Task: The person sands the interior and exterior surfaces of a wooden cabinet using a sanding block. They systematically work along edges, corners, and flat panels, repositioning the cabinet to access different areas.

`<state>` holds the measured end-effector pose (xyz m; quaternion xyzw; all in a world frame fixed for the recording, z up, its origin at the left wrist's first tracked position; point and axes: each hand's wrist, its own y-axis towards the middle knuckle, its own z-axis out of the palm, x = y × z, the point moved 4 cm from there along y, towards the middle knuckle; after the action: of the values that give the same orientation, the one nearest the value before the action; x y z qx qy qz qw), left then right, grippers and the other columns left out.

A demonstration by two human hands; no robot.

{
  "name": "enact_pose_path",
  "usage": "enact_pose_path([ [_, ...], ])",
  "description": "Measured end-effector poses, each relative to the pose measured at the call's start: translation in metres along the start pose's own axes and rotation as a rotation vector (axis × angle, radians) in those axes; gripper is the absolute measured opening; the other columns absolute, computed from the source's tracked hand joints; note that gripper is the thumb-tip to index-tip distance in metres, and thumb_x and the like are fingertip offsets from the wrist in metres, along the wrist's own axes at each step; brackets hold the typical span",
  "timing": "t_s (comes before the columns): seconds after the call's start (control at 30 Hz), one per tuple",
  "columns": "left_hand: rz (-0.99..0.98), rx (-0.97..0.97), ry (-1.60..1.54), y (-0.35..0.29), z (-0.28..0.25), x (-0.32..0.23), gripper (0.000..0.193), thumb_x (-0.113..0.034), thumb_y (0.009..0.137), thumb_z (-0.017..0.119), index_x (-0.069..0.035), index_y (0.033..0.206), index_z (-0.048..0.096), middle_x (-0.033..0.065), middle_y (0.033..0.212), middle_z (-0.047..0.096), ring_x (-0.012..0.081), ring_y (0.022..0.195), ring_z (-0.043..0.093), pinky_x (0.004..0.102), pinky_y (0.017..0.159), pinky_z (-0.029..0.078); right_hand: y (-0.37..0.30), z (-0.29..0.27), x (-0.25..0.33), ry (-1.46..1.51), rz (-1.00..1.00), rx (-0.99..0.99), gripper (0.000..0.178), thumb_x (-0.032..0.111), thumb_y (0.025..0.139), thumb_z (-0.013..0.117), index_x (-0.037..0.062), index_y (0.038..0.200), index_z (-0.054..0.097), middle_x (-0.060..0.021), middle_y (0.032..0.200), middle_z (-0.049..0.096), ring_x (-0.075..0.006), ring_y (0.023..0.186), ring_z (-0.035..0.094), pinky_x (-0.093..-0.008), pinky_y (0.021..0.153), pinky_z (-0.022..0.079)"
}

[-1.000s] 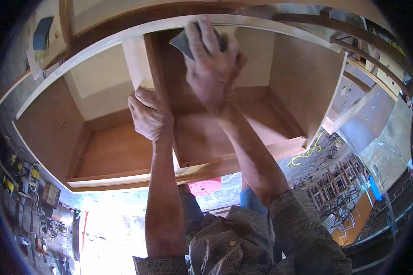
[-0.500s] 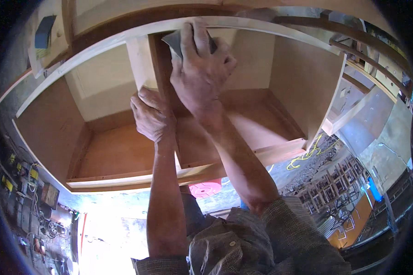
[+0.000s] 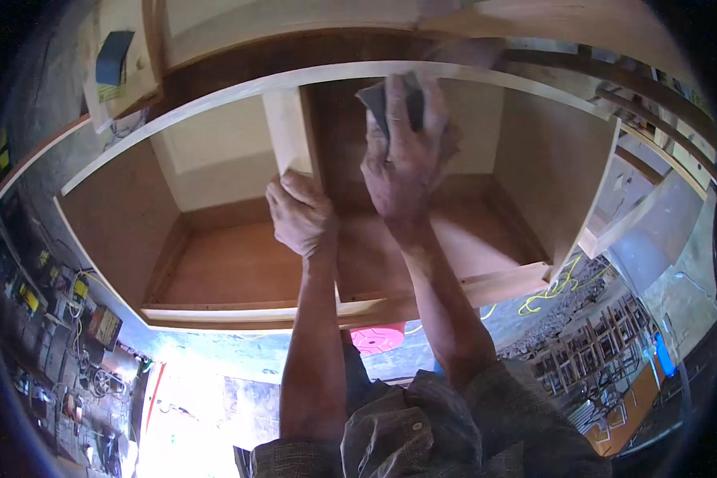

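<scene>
A wooden cabinet frame point(image 3: 215, 313) with two open compartments lies in front of me, split by an upright divider point(image 3: 281, 131). My left hand point(image 3: 301, 215) is closed round the front edge of that divider. My right hand point(image 3: 402, 171) grips a dark grey piece of sandpaper point(image 3: 376, 102), bent under the fingers. It is raised at the far rail point(image 3: 334, 74) of the frame, right of the divider. Motion blurs this hand a little, and whether the paper touches the rail I cannot tell.
Another dark grey sheet point(image 3: 114, 58) lies on a wooden piece at the far left. Beneath the frame's near edge shows a round pinkish-red object point(image 3: 377, 340). A yellow cord point(image 3: 546, 299) trails on the floor to the right, with a stack of slatted pieces point(image 3: 593, 342) beyond.
My right hand has slid rightward, away from the divider, with the sandpaper. My left hand keeps its hold on the divider. The whole view has shifted, so the cabinet appears lower and farther right.
</scene>
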<state>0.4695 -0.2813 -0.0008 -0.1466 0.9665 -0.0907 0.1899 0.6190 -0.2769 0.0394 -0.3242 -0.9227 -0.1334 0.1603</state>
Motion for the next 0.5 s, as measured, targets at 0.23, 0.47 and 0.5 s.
enact_pose_path([
  [0.23, -0.008, 0.031, 0.009, 0.001, 0.000, 0.003, 0.045, -0.042, 0.096, 0.024, -0.007, 0.093, 0.051, 0.0195, 0.092, 0.060, 0.0414, 0.080, 0.060, 0.0512, 0.065, 0.047, 0.017, -0.001, -0.047, -0.170, -0.041, -0.025, 0.039, 0.028, 0.085, 0.058, 0.0198, 0.122, 0.057, -0.0118, 0.130, 0.046, -0.0379, 0.101, 0.048, -0.0475, 0.089, 0.036],
  [0.47, 0.011, 0.036, 0.014, 0.003, 0.010, 0.011, 0.032, -0.032, 0.095, 0.034, -0.005, 0.094, 0.051, 0.0168, 0.087, 0.057, 0.0395, 0.080, 0.057, 0.0499, 0.063, 0.046, 0.012, 0.011, 0.005, 0.018, -0.134, 0.122, 0.039, 0.017, 0.082, 0.061, 0.0107, 0.120, 0.057, -0.0133, 0.118, 0.057, -0.0272, 0.108, 0.051, -0.0457, 0.089, 0.037],
  [0.5, 0.017, 0.045, 0.003, 0.004, 0.009, -0.001, 0.032, -0.032, 0.095, 0.034, -0.005, 0.094, 0.051, 0.0169, 0.087, 0.057, 0.0394, 0.080, 0.057, 0.0499, 0.063, 0.046, 0.021, 0.014, -0.023, 0.152, -0.099, 0.062, 0.040, 0.017, 0.081, 0.062, 0.0091, 0.120, 0.057, -0.0140, 0.115, 0.058, -0.0261, 0.108, 0.052, -0.0464, 0.089, 0.037],
])
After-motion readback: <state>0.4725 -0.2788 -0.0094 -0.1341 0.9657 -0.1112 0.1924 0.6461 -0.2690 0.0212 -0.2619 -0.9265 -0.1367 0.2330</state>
